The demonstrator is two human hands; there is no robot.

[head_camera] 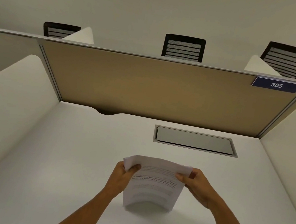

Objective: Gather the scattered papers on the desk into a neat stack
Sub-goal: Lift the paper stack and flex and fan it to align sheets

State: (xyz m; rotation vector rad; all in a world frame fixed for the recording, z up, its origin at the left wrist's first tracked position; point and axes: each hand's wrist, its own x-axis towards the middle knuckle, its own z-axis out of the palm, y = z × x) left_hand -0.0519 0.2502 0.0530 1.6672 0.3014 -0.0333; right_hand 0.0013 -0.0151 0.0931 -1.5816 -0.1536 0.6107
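Looking down through the head camera, I see my left hand and right hand each pinching a side edge of the papers, held upright above the white desk, probably so the lower edges can be squared. No loose sheets show elsewhere.

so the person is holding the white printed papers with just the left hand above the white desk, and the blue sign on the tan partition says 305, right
Not quite: both hands hold the white printed papers. The left hand grips their left edge and the right hand grips their right edge, as the head view shows. The rest stands: the papers are above the white desk, and the blue sign on the tan partition reads 305.
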